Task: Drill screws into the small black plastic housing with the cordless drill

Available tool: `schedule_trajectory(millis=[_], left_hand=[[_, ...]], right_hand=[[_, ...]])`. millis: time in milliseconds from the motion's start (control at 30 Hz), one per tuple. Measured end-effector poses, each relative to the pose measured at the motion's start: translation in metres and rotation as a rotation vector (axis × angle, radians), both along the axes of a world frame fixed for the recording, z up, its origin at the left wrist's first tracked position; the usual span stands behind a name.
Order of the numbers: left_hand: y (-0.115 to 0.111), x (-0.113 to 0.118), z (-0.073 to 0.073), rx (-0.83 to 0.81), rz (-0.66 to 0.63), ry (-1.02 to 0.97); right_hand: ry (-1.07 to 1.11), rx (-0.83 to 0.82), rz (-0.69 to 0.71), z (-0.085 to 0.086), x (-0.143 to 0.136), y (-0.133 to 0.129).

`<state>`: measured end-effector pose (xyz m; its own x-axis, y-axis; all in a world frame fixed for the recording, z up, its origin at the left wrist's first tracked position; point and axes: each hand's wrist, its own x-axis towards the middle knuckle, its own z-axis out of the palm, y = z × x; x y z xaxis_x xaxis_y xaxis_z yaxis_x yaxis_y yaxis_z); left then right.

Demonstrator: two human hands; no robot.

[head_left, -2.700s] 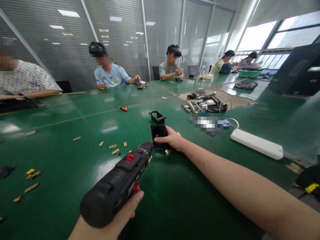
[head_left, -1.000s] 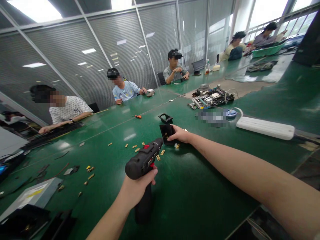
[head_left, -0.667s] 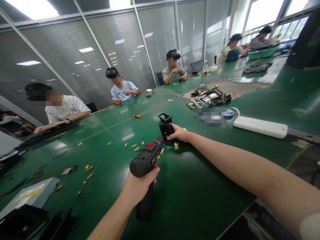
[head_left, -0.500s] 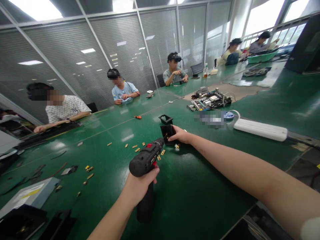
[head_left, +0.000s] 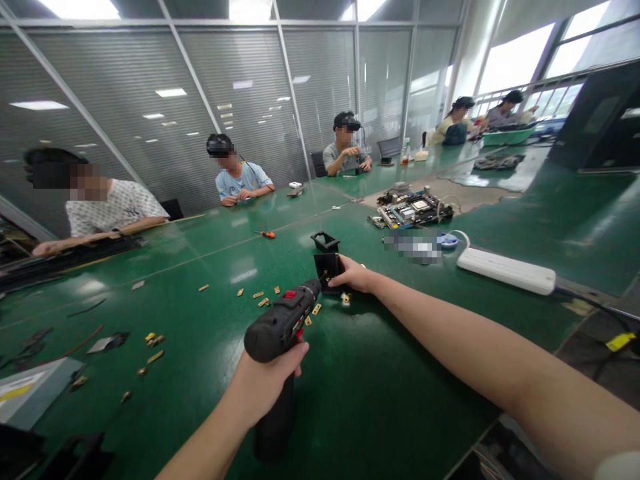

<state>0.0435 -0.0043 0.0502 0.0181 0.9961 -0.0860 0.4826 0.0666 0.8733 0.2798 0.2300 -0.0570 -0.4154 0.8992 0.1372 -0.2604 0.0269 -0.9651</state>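
Note:
My left hand [head_left: 273, 377] is wrapped round the grip of a black cordless drill [head_left: 285, 319] with red details. The drill's tip points away from me and meets a black plastic part [head_left: 326, 265]. My right hand [head_left: 353, 275] holds that part from its right side, standing on the green table [head_left: 380, 373]. Just behind it lies a black open frame [head_left: 325, 241]. Small brass plates [head_left: 258, 295] are scattered left of the part, and a brass piece [head_left: 346, 298] lies under my right hand.
An orange screwdriver [head_left: 267, 234] lies farther back. To the right are a circuit board [head_left: 415, 208] and a white power strip [head_left: 506, 269]. A grey box [head_left: 43, 390] and brass bits [head_left: 155, 339] are at the left. Several people sit along the table.
The view has shifted slightly, so most things appear farther left. Both hands keep their holds, and the drill tip is still at the black part.

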Motion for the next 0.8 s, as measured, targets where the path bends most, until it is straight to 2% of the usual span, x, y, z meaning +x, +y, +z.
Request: schedule_trajectory(millis=[533, 800], left_hand=[[0.005, -0.014, -0.008, 0.016, -0.017, 0.005], [0.001, -0.009, 0.000, 0.012, -0.011, -0.011]], right_hand=[[0.033, -0.026, 0.008, 0.000, 0.000, 0.001], [0.021, -0.021, 0.022, 0.001, 0.000, 0.000]])
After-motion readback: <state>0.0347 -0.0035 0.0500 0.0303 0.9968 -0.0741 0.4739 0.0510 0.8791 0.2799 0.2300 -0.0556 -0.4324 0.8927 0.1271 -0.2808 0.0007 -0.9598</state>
